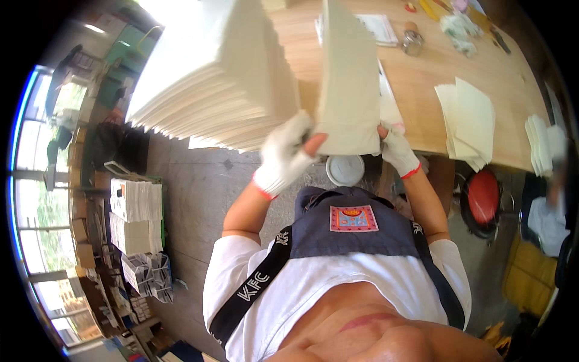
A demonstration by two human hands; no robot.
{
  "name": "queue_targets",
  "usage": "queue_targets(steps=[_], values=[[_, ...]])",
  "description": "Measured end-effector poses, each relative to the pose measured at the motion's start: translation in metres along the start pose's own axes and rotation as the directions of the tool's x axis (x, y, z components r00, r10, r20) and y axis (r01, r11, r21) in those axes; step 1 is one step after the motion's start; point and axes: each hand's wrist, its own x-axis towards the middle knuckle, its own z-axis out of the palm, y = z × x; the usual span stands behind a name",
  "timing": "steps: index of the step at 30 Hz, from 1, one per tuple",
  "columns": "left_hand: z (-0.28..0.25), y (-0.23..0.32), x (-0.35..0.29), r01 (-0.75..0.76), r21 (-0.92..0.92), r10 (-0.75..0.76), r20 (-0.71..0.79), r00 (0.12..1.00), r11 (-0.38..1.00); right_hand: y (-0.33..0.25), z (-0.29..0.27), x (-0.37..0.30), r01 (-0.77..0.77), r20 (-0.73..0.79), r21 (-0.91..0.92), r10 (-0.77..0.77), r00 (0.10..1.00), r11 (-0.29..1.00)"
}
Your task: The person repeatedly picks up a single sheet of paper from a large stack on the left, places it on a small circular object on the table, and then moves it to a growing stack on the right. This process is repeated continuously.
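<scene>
White knit gloves [278, 142], red cuffs [263, 189]; forearms [247, 208] angled up and inward. Left hand [284, 152] clamped on the lower left corner of a paper sheaf [350, 90], upright at the table edge [425, 136]; right hand [399, 152] at its lower right, grip I can't tell. White lettering on black straps [241, 304]; red-bordered patch [353, 218] on the dark bib [313, 241].

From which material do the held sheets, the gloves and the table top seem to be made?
The sheets look like matt cream paper, by their flat, dull faces; thin card is possible. The gloves seem knitted, perhaps cotton: white, soft-looking, with red-edged cuffs. The table top looks like smooth wood or laminate, from its tan colour and faint grain.
</scene>
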Motion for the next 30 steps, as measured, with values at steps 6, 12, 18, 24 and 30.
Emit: queue_targets(steps=[6, 12, 18, 24, 30], values=[[-0.122, 0.026, 0.009, -0.231, -0.086, 0.077, -0.786, 0.613, 0.969, -0.113, 0.164, 0.081, 0.372, 0.402, -0.286, -0.242, 0.883, 0.883], [-0.211, -0.039, 0.026, 0.345, 0.258, -0.144, -0.575, 0.806, 0.903, -0.132, 0.253, 0.108, 0.212, 0.385, -0.401, -0.046, 0.922, 0.891], [-0.159, -0.089, 0.0, 0.084, -0.125, -0.15, -0.821, 0.551, 0.989, -0.111, 0.202, 0.114, 0.138, 0.454, -0.123, -0.068, 0.889, 0.983], [-0.003, -0.244, -0.126, 0.31, -0.501, -0.588, -0.656, 0.473, 0.808, -0.057, 0.011, 0.044, 0.044, -0.271, -0.164, -0.088, 0.959, 0.986], [0.188, -0.245, -0.183, 0.566, -0.558, -0.685, -0.006, 0.728, 0.607, -0.075, -0.175, -0.057, 0.157, -0.841, -0.183, -0.238, 0.486, 0.97]])
